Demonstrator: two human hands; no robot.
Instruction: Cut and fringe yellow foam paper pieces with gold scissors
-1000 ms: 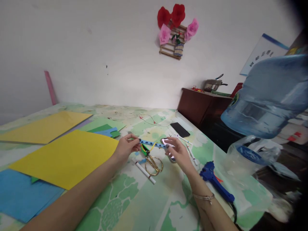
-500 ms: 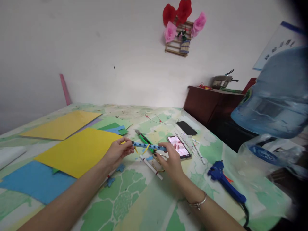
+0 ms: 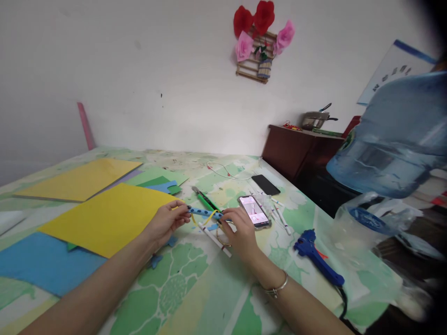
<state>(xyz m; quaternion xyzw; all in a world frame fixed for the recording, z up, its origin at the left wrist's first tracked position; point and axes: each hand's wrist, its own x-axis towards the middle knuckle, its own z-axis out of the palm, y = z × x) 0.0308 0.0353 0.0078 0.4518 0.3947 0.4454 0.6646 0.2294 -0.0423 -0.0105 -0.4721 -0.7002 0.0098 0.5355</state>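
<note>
A narrow blue strip with dark spots (image 3: 204, 212) is stretched between my two hands above the table. My left hand (image 3: 171, 218) pinches its left end between thumb and fingers. At the other end, the fingers of my right hand (image 3: 240, 230) are closed on it. A thin yellow strip (image 3: 212, 215) loops over the blue one near my right fingers. Under my right hand lies a gold-coloured hoop (image 3: 220, 236), partly covered. A white marker pen (image 3: 215, 239) and a green utility knife (image 3: 206, 200) lie close by, just below and behind the strip.
Yellow sheets (image 3: 115, 218) and a blue sheet (image 3: 45, 263) cover the left side. A lit phone (image 3: 254, 210), a dark phone (image 3: 266, 184), several pens and a blue glue gun (image 3: 319, 258) lie on the right. A large water bottle (image 3: 387, 139) stands beyond the table edge.
My right hand has slid left along the spotted strip, closer to my left hand, so less of it shows. The view has shifted slightly; the phone's picture differs.
</note>
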